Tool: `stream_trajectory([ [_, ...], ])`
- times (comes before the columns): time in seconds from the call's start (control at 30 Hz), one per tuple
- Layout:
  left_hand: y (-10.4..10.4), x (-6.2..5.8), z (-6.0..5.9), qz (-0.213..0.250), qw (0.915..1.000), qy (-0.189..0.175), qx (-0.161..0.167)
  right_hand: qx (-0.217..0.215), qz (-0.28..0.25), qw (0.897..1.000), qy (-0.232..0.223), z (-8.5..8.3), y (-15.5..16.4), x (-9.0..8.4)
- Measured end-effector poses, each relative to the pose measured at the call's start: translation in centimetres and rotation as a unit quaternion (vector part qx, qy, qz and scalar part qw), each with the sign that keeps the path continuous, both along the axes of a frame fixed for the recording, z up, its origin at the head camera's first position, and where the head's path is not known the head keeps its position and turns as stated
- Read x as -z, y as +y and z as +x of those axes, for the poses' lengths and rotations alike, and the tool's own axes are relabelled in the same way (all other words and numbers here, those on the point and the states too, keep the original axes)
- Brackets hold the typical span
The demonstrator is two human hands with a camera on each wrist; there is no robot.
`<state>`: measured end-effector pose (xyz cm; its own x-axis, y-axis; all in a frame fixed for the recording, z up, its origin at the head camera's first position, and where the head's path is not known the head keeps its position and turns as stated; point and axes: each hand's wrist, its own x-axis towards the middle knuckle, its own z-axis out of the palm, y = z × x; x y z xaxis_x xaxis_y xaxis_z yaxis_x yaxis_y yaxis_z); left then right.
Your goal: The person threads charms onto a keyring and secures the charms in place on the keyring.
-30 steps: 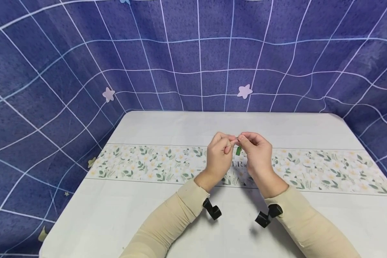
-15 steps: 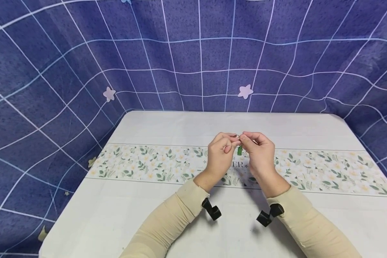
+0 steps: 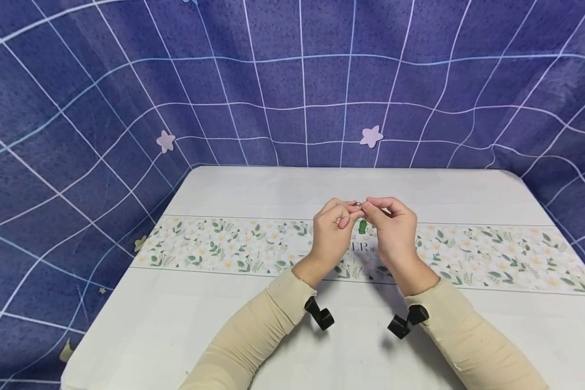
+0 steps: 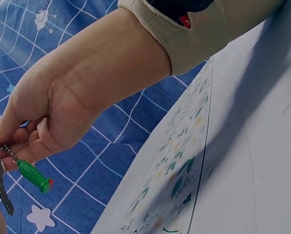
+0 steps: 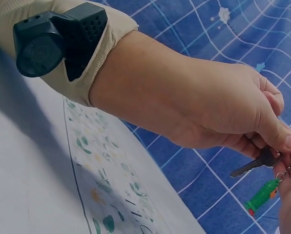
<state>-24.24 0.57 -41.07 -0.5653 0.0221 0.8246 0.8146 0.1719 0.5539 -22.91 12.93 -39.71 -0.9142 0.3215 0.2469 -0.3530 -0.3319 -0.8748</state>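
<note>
Both hands are raised above the middle of the table (image 3: 253,189) and meet at their fingertips. My left hand (image 3: 335,227) and right hand (image 3: 392,225) pinch a small key ring (image 3: 358,205) between them. From the ring hangs a little green charm (image 3: 363,226) on a short chain; the same green charm (image 4: 34,176) with a red tip shows in the left wrist view, and again as the green charm (image 5: 261,196) in the right wrist view. A dark metal key (image 5: 255,165) hangs from the same ring, under the right hand's fingers; the key (image 4: 0,187) also shows at the left.
The white table carries a floral runner (image 3: 214,246) across its middle. A blue grid-patterned cloth (image 3: 292,81) with pale stars hangs behind and at both sides. Black wrist cameras (image 3: 319,315) sit under both beige sleeves.
Both hands have shifted very slightly up and away over the runner, still joined on the ring; the green charm keeps hanging between them.
</note>
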Motion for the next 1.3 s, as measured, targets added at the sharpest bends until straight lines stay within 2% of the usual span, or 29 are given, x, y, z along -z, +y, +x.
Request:
stream_trajectory([
  [0.37, 0.0, -0.1, -0.1, -0.002, 1.0, 0.007, 0.0, 0.005, 0.034, 0.999, 0.024, 0.1, 0.1, -0.1],
  [0.53, 0.0, -0.2, -0.1, 0.0, 1.0, -0.004, 0.004, -0.002, 0.04, 0.999, 0.028, 0.0, 0.3, -0.2],
  [0.67, -0.2, -0.2, -0.1, -0.015, 0.9996, -0.023, 0.001, -0.001, 0.063, 0.998, 0.026, -0.1, 0.5, -0.2],
  [0.77, -0.3, -0.2, -0.2, -0.024, 0.9983, -0.047, 0.026, -0.003, 0.091, 0.996, 0.017, -0.2, 0.9, -0.2],
  [0.83, -0.3, -0.2, -0.2, -0.021, 0.9951, -0.069, 0.067, -0.009, 0.107, 0.994, 0.009, -0.3, 1.2, -0.3],
  [0.93, -0.5, -0.1, -0.2, -0.01, 0.9859, -0.107, 0.128, -0.021, 0.11, 0.994, -0.002, -0.6, 1.5, -0.4],
  [1.0, -0.6, -0.1, -0.3, -0.005, 0.979, -0.13, 0.157, -0.029, 0.105, 0.994, -0.007, -0.7, 1.7, -0.5],
  [1.13, -0.9, 0.0, -0.6, -0.006, 0.9689, -0.164, 0.185, -0.039, 0.095, 0.995, -0.013, -0.8, 2.0, -0.6],
  [1.3, -1.1, 0.2, -1.0, -0.021, 0.9641, -0.187, 0.187, -0.052, 0.09, 0.994, -0.017, -0.8, 2.1, -0.8],
])
